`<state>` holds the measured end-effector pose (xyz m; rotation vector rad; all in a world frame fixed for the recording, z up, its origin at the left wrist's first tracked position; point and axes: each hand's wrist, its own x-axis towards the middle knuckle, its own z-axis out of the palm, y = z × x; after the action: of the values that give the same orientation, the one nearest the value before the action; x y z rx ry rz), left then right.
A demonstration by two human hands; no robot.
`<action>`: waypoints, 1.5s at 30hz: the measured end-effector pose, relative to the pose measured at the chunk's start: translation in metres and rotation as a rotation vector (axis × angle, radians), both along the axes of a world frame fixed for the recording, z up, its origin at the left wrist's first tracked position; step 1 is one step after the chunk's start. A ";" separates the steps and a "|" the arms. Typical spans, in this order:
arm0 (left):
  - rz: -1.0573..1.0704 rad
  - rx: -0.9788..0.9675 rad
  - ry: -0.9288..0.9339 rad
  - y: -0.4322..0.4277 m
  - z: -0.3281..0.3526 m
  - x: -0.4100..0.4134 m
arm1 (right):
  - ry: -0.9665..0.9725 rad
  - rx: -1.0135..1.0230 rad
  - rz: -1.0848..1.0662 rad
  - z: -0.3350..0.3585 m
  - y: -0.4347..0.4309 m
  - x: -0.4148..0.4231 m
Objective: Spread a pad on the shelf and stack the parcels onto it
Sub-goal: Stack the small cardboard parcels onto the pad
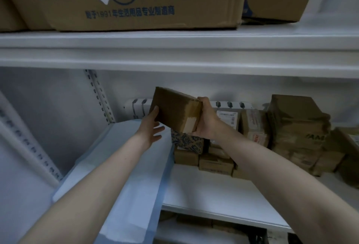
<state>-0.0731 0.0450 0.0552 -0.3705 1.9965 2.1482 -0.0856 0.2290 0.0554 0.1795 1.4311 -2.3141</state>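
A brown taped cardboard parcel (174, 107) is held tilted in the air above the middle shelf (213, 191). My right hand (204, 119) grips its right end. My left hand (152, 127) touches its left underside with straight fingers. A white pad with blue edges (124, 166) lies spread on the left part of the shelf, its front hanging over the edge. Several more parcels (217, 158) are stacked at the back right, among them a blue patterned box (186, 140).
Large cardboard boxes (136, 1) sit on the upper shelf (174, 49). A tall pile of brown parcels (299, 127) stands at the right. A perforated white upright (99, 96) marks the shelf's left back corner. More boxes show on the shelf below.
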 end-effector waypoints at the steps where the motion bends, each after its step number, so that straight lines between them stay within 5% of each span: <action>1: 0.015 0.012 0.002 -0.001 0.000 0.004 | -0.044 -0.021 0.025 -0.004 0.001 0.002; 12: 0.291 0.079 -0.033 -0.035 -0.011 0.026 | -0.113 0.069 0.445 -0.014 -0.015 0.019; 20: 0.398 0.038 -0.223 -0.086 -0.019 0.030 | 0.302 0.859 0.403 -0.040 -0.079 0.001; 29: 0.224 -0.346 -0.385 -0.144 -0.051 0.012 | 0.523 1.366 0.716 -0.082 -0.125 -0.031; 37: 0.023 -0.942 -0.168 -0.221 -0.088 -0.052 | 0.587 1.504 0.299 -0.106 -0.171 -0.092; 45: -0.317 -1.128 -0.122 -0.278 -0.135 -0.075 | 0.576 1.544 0.268 -0.136 -0.233 -0.135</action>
<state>-0.1483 -0.2335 -0.0797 -0.2695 2.7392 0.6379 -0.2207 -0.0043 -0.0811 -0.2698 2.9466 -0.5964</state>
